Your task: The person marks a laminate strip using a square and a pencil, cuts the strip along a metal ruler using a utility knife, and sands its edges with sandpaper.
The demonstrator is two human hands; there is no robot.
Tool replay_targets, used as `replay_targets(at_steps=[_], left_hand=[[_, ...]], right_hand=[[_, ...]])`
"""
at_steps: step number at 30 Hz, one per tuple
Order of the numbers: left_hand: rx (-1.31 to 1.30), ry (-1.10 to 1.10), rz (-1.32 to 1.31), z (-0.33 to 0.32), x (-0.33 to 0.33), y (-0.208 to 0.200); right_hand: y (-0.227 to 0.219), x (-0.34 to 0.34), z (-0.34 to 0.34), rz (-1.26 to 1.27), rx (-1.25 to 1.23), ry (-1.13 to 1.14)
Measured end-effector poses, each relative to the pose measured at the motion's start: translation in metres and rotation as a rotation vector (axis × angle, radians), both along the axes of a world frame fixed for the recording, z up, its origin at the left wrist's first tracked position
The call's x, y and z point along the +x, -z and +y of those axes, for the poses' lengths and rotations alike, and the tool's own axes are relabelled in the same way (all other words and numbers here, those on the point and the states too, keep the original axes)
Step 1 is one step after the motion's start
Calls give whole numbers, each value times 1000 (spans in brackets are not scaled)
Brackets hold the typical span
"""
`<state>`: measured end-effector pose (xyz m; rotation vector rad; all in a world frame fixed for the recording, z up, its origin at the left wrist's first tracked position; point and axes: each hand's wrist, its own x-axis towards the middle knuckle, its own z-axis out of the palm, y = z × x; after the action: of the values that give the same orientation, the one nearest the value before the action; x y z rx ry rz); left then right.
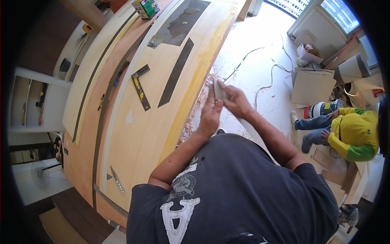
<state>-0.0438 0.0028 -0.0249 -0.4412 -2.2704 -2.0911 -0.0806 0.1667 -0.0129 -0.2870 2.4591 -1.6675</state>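
Observation:
Both hands are raised in front of my body, just off the right edge of the long wooden panel. A flat grey strip-like piece is between them; its exact kind is unclear. My left hand is closed on its near-left side, thumb laid along it. My right hand, slightly blurred, closes on the other side with bent fingers. A pale narrow strip shows beneath my right forearm; whether it joins the grey piece is hidden. On the panel lie a try square and a dark strip.
A dark sheet, a box and a knife-like tool rest on the panel. Wood shavings line the floor by its edge. Cables cross the floor. A person in yellow sits at right near a bucket.

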Motion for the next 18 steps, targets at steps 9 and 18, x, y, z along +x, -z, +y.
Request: replay_targets(at_steps=[9,18], left_hand=[[132,32,-55,7,4,9],[265,-169,-288,-30,-49,6]], right_hand=[[2,3,1,-64,-109,6],[-2,16,-5,61,-24,-145]])
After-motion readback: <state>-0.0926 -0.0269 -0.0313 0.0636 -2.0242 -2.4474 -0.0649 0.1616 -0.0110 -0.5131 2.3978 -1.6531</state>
